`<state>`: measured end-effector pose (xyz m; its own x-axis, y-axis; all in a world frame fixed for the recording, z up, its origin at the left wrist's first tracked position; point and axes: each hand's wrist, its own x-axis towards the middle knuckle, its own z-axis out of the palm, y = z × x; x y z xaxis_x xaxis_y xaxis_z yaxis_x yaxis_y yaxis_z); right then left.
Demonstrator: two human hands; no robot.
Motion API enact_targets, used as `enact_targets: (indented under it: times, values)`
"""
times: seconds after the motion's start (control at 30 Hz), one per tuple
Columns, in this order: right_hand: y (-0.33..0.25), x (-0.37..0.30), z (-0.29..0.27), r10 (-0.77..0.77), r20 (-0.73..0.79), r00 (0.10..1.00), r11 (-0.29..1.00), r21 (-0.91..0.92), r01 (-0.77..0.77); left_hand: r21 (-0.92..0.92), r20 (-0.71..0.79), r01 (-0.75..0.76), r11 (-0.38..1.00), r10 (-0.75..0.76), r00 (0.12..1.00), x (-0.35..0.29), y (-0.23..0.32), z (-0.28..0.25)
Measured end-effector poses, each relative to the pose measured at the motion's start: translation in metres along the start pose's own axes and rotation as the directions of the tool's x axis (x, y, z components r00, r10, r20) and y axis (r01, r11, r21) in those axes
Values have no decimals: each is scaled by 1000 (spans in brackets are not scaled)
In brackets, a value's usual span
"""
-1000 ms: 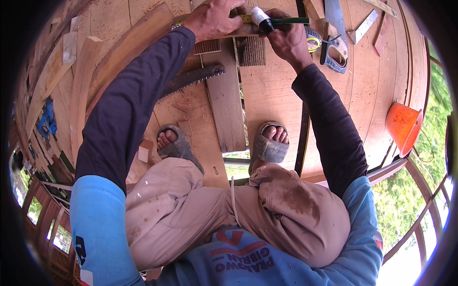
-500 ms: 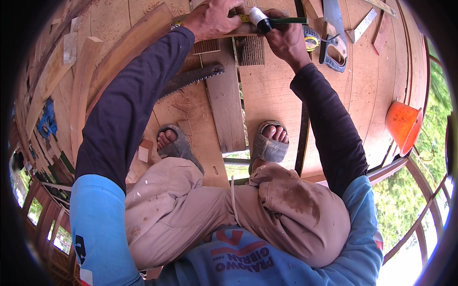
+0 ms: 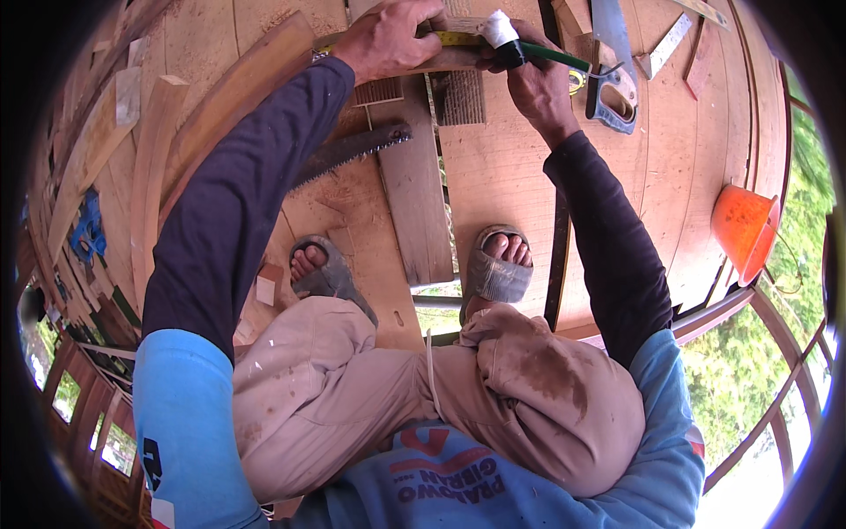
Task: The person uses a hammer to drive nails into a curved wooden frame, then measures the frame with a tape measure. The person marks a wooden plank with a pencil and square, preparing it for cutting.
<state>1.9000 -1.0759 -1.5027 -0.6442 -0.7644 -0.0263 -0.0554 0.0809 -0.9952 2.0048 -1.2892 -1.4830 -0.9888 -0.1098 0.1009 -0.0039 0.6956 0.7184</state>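
A yellow tape measure blade (image 3: 458, 39) lies stretched along a wooden board (image 3: 454, 58) at the top of the view. My left hand (image 3: 390, 40) is closed with its fingers curled over the blade and board. Toward the blade's right part, my right hand (image 3: 539, 91) grips a slim green pencil-like stick (image 3: 555, 56). A white and black wrapping (image 3: 501, 39) covers what looks like a digit of that hand. The tape measure case (image 3: 577, 82) shows only in part beside the right hand.
A handsaw (image 3: 614, 93) and a metal square (image 3: 667, 44) lie at the right. An old saw blade (image 3: 352, 150) rests near my left foot. Timber pieces (image 3: 159, 167) crowd the left. An orange bucket (image 3: 745, 234) stands at the far right. Gaps (image 3: 449, 189) run between floorboards.
My right hand has shifted slightly right and down, now covering more of the tape case. The green stick has tilted, its right end lower. My left hand has barely moved.
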Motion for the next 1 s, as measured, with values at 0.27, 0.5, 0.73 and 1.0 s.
enact_targets:
  times: [0.27,0.5,0.73,1.0]
  values:
    - [-5,-20,-14,46,-40,998,998,52,-44,-4,10,-4,1000,4,1000,0,-4,1]
    - [-17,-11,-5,101,-26,995,995,1,-101,-8,-7,-8,1000,8,1000,-1,0,0]
    - [-4,8,1,7,32,999,957,-289,3,-52,5,71,996,-71,997,-1,10,-2]
    - [-5,9,0,-29,70,997,915,-400,54,-27,6,41,999,-40,999,0,5,-1]
